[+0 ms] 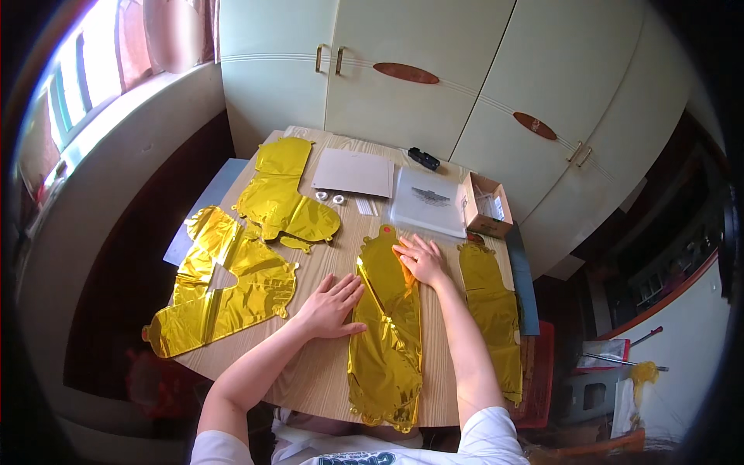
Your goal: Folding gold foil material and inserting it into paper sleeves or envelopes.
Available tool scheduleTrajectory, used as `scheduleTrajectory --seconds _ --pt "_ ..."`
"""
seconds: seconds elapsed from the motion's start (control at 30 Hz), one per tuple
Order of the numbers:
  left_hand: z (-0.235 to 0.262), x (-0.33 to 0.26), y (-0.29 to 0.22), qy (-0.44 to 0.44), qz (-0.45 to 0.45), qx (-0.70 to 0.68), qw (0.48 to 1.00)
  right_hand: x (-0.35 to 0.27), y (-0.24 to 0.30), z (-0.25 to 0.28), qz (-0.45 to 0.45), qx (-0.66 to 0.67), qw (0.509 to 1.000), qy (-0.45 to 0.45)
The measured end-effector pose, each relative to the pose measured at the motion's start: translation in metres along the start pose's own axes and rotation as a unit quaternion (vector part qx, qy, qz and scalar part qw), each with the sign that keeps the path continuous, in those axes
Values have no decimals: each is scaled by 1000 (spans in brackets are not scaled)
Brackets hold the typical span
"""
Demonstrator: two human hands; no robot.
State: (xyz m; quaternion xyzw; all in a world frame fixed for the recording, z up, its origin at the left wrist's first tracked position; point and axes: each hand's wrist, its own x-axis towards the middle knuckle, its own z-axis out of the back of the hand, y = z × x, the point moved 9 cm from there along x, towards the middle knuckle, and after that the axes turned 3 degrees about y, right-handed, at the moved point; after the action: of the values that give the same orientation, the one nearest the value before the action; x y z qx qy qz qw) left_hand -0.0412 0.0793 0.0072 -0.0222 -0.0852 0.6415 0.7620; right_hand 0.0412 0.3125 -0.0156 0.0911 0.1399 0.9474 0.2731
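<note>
A flat, uninflated gold foil balloon [384,353], long and narrow, lies lengthwise on the table in front of me. My left hand [332,308] rests flat at its left edge, fingers pointing up and to the right. On its upper right side lies my right hand [421,259], fingers spread, and the foil beneath shows an orange reflection. Neither hand grips anything. Two more flat gold balloons spread out to the left: an angular one [198,318] with a hole in it, and a bent one [283,198] farther back. Another gold balloon [494,310] sits to the right.
Behind the balloons are a grey board [353,172], two white rolls of tape [330,198], a clear plastic bag [428,201], an open cardboard box [487,204] and a black object [424,158]. Pale cupboards [411,39] stand behind the wooden table [318,376].
</note>
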Motion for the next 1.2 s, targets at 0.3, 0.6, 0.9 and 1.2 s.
scheduleTrajectory --seconds 0.3,0.6,0.9,1.2 --pt "1 1 -2 3 1 2 1000 0 -3 -2 8 10 1000 15" --pt "4 1 -4 5 7 9 1000 2 0 0 29 52 998 -26" --pt "1 2 -3 12 10 4 1000 -2 -1 -6 21 38 999 -4" --pt "6 8 -9 8 2 20 1000 -14 -22 9 40 287 952 -94"
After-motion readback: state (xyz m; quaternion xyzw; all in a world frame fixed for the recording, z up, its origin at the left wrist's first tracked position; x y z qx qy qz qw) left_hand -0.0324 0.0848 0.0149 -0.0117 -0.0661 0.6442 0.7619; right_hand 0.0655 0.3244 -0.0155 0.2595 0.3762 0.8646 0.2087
